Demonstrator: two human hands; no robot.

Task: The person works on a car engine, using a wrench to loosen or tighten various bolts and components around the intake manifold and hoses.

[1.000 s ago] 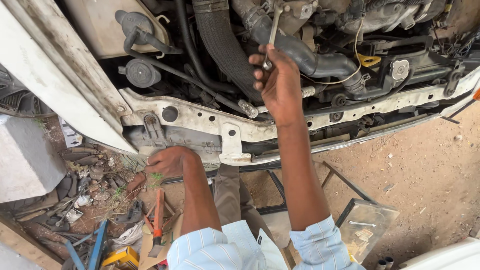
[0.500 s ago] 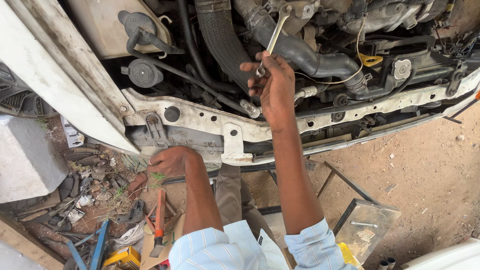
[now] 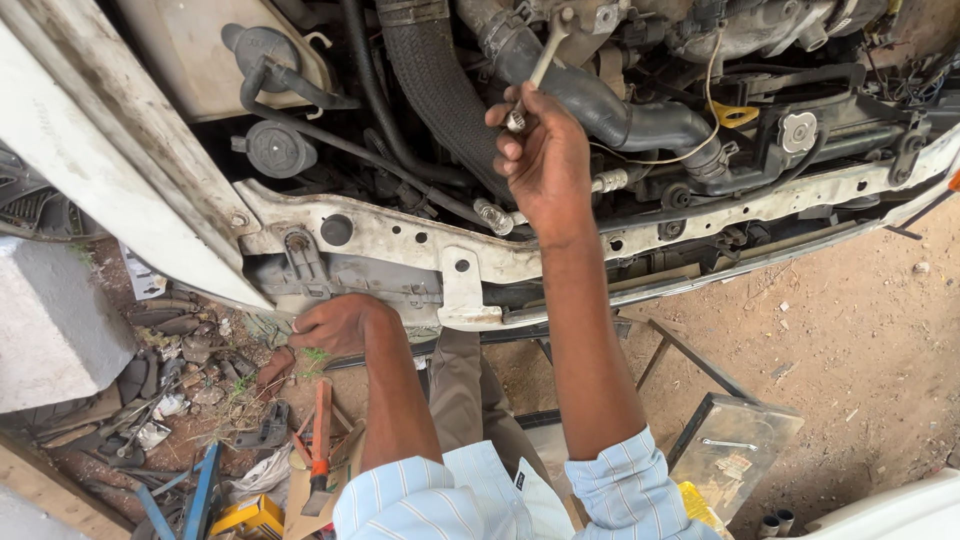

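Near, 7 o'clock: left hand (image 3: 335,325) rests fingers together on the white front crossmember (image 3: 400,240), holding nothing. Farther, 12 o'clock: right hand (image 3: 545,160), fingers clamped on wrench (image 3: 540,68), its head seated on a fastener beside the black hose (image 3: 600,105). Fastener apparently not yet out.

Slim silver wrench (image 3: 540,68), steeply tilted, upper end among black engine hoses, lower end clasped by fingers (image 3: 512,120).

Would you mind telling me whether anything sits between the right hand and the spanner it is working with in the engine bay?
Nothing visible does: the right hand already grips the spanner by its lower end.
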